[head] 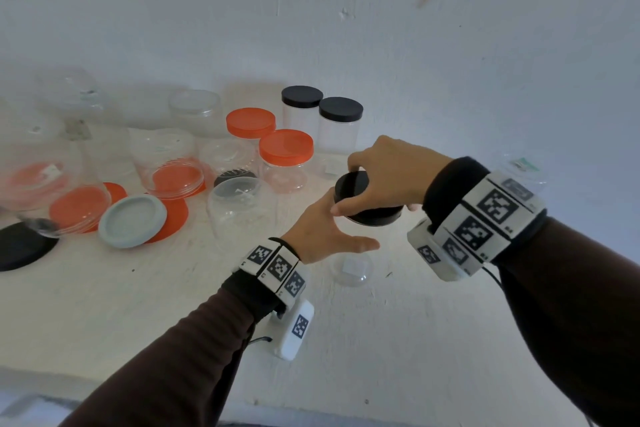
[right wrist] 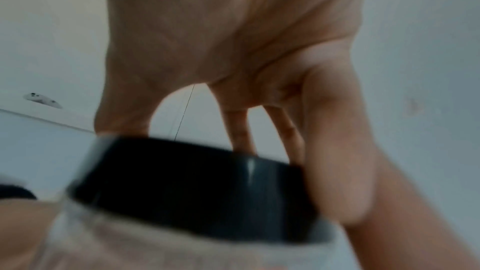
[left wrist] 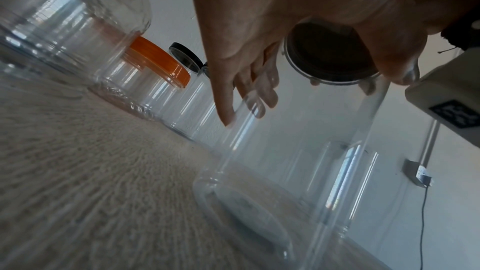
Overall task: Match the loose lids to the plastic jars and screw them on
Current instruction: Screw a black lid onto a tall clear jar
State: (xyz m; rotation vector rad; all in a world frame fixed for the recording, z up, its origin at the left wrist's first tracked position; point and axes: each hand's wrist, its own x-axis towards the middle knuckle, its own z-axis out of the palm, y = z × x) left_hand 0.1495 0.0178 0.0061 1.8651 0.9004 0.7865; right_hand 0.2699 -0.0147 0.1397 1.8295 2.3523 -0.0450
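Observation:
A clear plastic jar stands on the white table with a black lid on its mouth. My right hand comes down from above, and its fingers and thumb curl round the lid's rim. My left hand wraps the jar's upper wall, thumb in front and fingers behind. Through the jar in the left wrist view I see the lid's underside and my left fingers. The right wrist view is blurred and shows the lid under my right hand.
At the back stand two black-lidded jars and two orange-lidded jars. An open clear jar is just left of my left hand. Further left lie a grey lid, orange lids, a black lid and several open jars.

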